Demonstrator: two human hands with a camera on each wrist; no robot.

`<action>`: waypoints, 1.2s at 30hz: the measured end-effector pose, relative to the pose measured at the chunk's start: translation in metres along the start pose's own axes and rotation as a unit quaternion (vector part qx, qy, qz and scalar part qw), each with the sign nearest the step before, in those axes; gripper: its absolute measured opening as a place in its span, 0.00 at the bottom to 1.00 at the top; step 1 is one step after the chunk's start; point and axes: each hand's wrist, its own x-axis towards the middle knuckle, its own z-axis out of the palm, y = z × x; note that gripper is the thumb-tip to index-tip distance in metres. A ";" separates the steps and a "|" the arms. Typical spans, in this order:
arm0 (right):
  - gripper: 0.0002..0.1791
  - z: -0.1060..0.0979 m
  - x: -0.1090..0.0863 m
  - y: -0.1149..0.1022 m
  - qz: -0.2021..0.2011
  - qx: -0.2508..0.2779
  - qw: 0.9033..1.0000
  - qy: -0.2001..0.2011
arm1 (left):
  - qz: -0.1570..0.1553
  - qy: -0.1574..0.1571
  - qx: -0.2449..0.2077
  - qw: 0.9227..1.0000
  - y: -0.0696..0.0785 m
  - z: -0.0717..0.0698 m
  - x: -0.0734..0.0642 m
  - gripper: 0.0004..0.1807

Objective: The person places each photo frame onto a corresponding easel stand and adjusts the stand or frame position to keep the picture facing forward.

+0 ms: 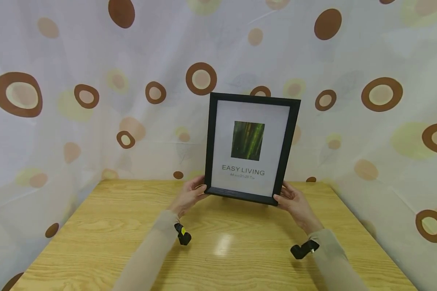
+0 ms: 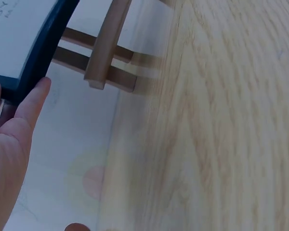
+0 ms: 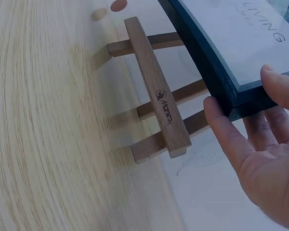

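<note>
A black picture frame [image 1: 250, 199] with a white sheet reading "EASY LIVING" and a small green picture is held upright, tilted slightly. My left hand [image 1: 190, 195] grips its lower left corner, thumb in front and fingers behind or beneath. At the lower right corner my right hand [image 1: 294, 204] holds it the same way, the thumb on the front edge. Behind and below the frame stands a small wooden easel [image 3: 156, 86], its ledge and legs visible in both wrist views. The frame's bottom edge is apart from the ledge in the right wrist view.
The easel stands on a light wood table [image 1: 218, 242] near its back edge. A white curtain [image 1: 160, 133] with brown and yellow circles hangs behind the table and along both sides. Each wrist carries a black camera mount [image 1: 304, 249].
</note>
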 end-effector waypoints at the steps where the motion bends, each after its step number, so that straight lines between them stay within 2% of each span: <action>1: 0.41 -0.001 0.000 0.000 -0.001 -0.001 1.000 0.001 | 0.000 0.007 0.002 1.000 -0.001 0.002 0.001 0.29; 4: 0.41 -0.004 -0.001 0.001 0.000 -0.004 1.000 0.002 | -0.006 0.027 0.000 1.000 -0.005 0.008 0.005 0.29; 8: 0.42 -0.009 -0.002 0.002 0.005 -0.013 1.000 0.007 | -0.014 0.036 -0.003 0.999 -0.008 0.015 0.011 0.29; 15: 0.42 -0.014 0.001 0.007 0.002 -0.015 1.000 0.024 | -0.003 0.043 0.016 0.999 -0.015 0.023 0.021 0.28; 25: 0.41 -0.019 0.011 0.017 -0.007 -0.028 0.999 0.019 | -0.011 0.068 0.038 0.997 -0.023 0.028 0.028 0.30; 36: 0.42 -0.026 0.024 0.026 -0.003 -0.034 0.999 0.006 | -0.021 0.077 0.027 0.996 -0.021 0.028 0.035 0.31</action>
